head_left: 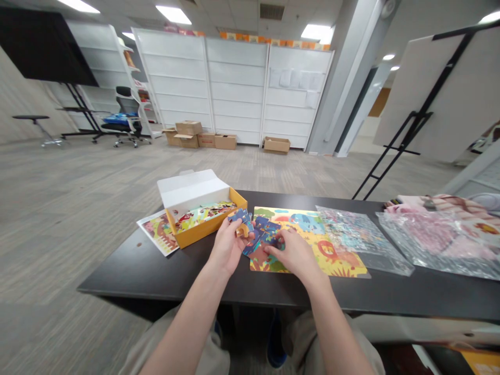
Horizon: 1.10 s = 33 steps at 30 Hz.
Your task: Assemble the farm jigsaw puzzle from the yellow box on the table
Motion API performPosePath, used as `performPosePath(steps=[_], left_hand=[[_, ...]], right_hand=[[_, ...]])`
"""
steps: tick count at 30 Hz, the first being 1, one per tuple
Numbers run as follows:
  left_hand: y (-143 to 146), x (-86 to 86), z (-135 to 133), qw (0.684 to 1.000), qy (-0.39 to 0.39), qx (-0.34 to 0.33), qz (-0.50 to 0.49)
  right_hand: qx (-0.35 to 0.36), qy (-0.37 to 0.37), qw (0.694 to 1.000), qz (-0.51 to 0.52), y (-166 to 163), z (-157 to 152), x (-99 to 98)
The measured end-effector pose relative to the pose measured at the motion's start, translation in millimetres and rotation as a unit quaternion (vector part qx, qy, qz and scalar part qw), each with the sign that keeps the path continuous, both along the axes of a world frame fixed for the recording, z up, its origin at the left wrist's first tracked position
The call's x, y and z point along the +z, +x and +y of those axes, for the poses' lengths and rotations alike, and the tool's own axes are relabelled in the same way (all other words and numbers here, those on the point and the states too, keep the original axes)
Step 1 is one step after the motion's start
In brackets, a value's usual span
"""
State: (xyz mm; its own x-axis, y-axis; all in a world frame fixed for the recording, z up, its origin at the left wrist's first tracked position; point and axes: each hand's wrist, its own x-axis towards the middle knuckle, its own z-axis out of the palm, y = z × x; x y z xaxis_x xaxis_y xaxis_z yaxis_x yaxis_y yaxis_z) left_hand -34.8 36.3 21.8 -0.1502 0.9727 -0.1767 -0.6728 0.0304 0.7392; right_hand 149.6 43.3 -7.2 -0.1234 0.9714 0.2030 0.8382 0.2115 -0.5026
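L hand [226,247] + R hand [297,253] are bare, ditto L forearm [191,307] and R forearm [332,312], right down to btm of view. Trousers [214,360] are plain beige-ish grey, loose w/ soft folds, legs approx 5 & 7 o'clock. Dk blue shoe [276,341] abt 5:30, partly in shadow. Small blue bit [217,329] nr 6:30, too tiny to ID tbh.

White panelled partition [236,91] (landmark): several bays, paper sheets [299,79] on its right bay. Cardboard boxes [188,128]: on the floor at its foot. Swivel chair [124,107], blue item on seat: left of the partition. Large black screen [42,47], on wheeled stand: farther left. Round stool [31,117]: farther left also. Grey column [341,73]: beside its right end. White board [457,99], on black stand: well to its right, nearer. Ceiling lights [174,14], lit, with vent [272,11]: above. Carpet floor [97,198], grey: in front. Dark table [144,271]: in front, well apart.
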Motion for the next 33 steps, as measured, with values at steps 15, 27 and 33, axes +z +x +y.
performPosePath(steps=[15, 27, 33], left_hand=[[20.3, -17.9, -2.1, 0.999, 0.001, -0.034, 0.034], [26.1, -21.9, -2.5, 0.998, 0.013, -0.032, 0.056], [27.0, -22.2, -3.8, 0.996, 0.016, -0.033, 0.084]], right_hand=[[0.095, -0.143, 0.950, 0.261, 9.3, 7.9, -0.3], [0.099, -0.152, 0.937, 0.298, 14.9, 9.4, -3.2], [0.064, -0.116, 0.927, 0.350, 21.6, 10.4, 10.2]])
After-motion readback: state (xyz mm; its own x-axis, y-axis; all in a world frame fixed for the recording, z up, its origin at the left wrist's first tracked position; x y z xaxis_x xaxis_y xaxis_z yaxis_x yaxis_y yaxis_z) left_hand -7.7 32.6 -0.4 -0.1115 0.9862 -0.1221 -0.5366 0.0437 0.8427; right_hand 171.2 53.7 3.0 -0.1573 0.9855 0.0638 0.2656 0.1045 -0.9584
